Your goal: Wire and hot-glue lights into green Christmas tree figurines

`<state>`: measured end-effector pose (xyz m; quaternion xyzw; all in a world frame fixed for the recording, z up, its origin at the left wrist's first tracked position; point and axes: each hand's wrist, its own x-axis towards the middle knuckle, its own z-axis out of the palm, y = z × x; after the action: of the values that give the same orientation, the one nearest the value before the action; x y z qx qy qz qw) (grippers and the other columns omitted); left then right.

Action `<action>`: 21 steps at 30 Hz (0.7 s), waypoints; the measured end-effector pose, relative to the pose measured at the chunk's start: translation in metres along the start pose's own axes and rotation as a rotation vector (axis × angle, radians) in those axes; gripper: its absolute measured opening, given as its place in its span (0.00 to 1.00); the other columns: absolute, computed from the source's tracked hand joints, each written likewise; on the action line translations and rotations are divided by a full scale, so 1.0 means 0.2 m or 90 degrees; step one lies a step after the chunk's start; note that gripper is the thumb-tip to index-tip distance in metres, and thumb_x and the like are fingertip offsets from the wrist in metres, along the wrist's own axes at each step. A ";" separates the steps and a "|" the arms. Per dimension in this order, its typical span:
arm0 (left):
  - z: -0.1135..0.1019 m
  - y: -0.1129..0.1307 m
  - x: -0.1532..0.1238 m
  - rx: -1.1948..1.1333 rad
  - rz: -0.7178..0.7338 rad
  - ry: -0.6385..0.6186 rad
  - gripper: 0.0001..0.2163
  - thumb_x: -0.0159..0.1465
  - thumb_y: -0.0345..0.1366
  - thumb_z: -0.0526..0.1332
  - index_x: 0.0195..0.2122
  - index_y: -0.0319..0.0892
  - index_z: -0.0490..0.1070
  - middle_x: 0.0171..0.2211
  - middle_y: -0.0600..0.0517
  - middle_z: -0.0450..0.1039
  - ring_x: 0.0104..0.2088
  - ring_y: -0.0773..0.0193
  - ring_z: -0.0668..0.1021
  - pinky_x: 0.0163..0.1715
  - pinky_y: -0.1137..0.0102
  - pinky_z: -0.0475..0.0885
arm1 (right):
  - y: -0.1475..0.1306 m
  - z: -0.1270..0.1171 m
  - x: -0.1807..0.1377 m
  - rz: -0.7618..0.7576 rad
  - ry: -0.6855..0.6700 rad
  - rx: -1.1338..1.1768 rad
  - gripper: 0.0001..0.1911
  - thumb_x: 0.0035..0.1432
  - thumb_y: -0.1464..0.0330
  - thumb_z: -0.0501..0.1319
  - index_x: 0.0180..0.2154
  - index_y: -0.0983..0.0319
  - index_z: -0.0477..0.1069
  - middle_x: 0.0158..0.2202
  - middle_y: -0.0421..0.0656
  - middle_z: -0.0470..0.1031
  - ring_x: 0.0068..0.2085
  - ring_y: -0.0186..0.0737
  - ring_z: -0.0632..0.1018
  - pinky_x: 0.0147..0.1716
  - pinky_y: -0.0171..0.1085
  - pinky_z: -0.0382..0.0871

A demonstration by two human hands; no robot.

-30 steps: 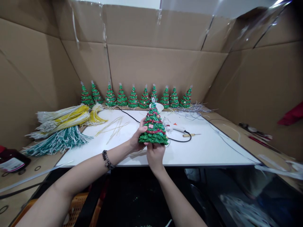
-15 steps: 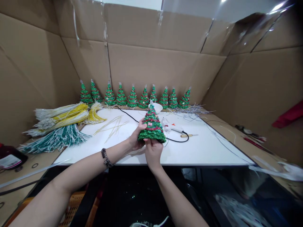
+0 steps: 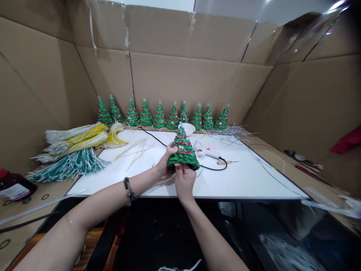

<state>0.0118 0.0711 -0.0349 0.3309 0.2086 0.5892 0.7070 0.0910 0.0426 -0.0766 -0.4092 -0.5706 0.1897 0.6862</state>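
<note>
Tree (image 3: 184, 152) tip-up — left grip (image 3: 166, 162) clamped on left side, right grip (image 3: 185, 184) clamped at bottom edge.

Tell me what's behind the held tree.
Behind the held tree, a white dish shows beside its tip, a white glue gun to its right, and a row of trees farther back. What its body covers is hidden.

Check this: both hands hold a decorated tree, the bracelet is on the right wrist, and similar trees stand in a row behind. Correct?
No: the head view shows the bracelet on the left wrist, not the right. The left hand and right hand do hold the decorated tree, with similar trees in a row behind.
</note>
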 end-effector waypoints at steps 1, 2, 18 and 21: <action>0.00 0.00 0.00 -0.002 0.003 0.004 0.24 0.52 0.40 0.69 0.49 0.46 0.66 0.37 0.54 0.76 0.34 0.63 0.79 0.37 0.69 0.74 | 0.00 0.00 0.00 0.003 0.001 -0.001 0.21 0.62 0.56 0.57 0.27 0.62 0.78 0.26 0.44 0.81 0.28 0.45 0.80 0.32 0.39 0.73; 0.00 -0.01 0.01 -0.003 0.005 0.007 0.24 0.52 0.40 0.69 0.49 0.45 0.65 0.37 0.54 0.75 0.34 0.63 0.78 0.38 0.69 0.73 | 0.00 0.00 0.00 0.006 0.000 -0.002 0.22 0.62 0.55 0.56 0.26 0.63 0.78 0.24 0.44 0.80 0.27 0.44 0.79 0.31 0.39 0.73; 0.02 0.02 0.00 0.026 0.109 0.008 0.35 0.49 0.41 0.71 0.57 0.50 0.56 0.45 0.52 0.74 0.43 0.56 0.79 0.48 0.57 0.72 | 0.02 -0.03 0.00 -0.120 -0.069 -0.316 0.18 0.65 0.68 0.46 0.43 0.64 0.74 0.26 0.45 0.77 0.24 0.42 0.75 0.25 0.36 0.66; 0.01 0.02 0.01 0.059 0.142 -0.010 0.37 0.48 0.41 0.72 0.56 0.50 0.54 0.46 0.52 0.74 0.45 0.55 0.79 0.49 0.56 0.72 | 0.06 -0.05 0.01 -0.186 -0.103 -0.391 0.18 0.60 0.71 0.48 0.33 0.63 0.77 0.23 0.47 0.76 0.22 0.43 0.74 0.23 0.37 0.64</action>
<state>0.0111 0.0720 -0.0304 0.3895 0.1918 0.6513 0.6223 0.1031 0.0480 -0.0854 -0.4941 -0.7060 -0.0595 0.5038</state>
